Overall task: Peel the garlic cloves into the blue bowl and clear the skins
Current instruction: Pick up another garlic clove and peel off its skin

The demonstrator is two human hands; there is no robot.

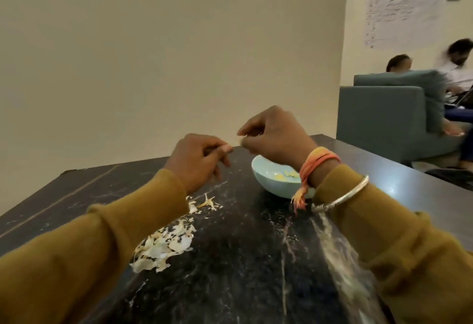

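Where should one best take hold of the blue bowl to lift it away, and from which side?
Take the blue bowl by its left rim, thumb inside, fingers under the rounded wall, coming from the left: that rim is free, while the wrist with the orange thread hides the right side.

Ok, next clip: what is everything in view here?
blue bowl: one, pale blue, on table, partly behind right wrist
peeled garlic: few pieces, yellowish, inside bowl
garlic skins: one pile plus scraps, whitish, on table under left arm
table: one, black marbled, foreground
sofa: one, teal, back right
people: two, blurred, by sofa
bangle: one, silver, right forearm
thread band: one, orange, right wrist
left grip: one, fingers curled, above table, contents unclear
right grip: one, pinching pale bit above bowl
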